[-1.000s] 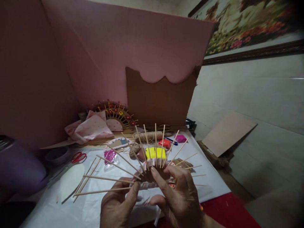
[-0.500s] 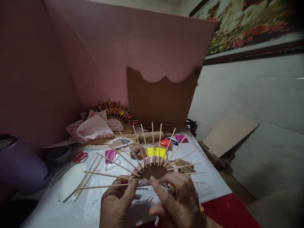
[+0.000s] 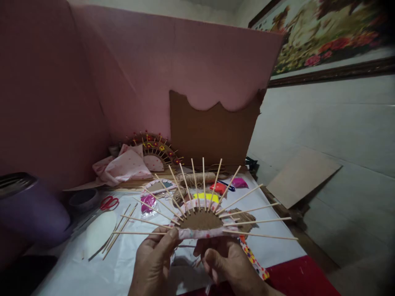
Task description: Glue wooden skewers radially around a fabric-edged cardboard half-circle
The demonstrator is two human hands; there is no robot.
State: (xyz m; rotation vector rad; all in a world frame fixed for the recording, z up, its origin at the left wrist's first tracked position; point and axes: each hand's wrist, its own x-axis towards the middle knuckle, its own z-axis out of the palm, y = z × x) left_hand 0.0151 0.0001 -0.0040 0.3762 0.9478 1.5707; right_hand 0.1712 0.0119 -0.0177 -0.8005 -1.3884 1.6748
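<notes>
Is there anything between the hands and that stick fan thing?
No, nothing visible. The left hand and right hand both touch the stick fan directly, pinching its fabric-wrapped bottom edge from below. The packets and twine on the table lie behind it.

The bench (image 3: 277, 246) is covered with white paper; red scissors (image 3: 109, 202), loose skewers (image 3: 119, 230), a twine spool (image 3: 197, 178) and coloured clay packets (image 3: 147, 202) are laid on it.

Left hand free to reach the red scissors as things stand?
Probably not right away. The left hand is pinching the half-round stick fan together with the right hand. The red scissors lie in the open on the white sheet, with nothing in the way.
</notes>
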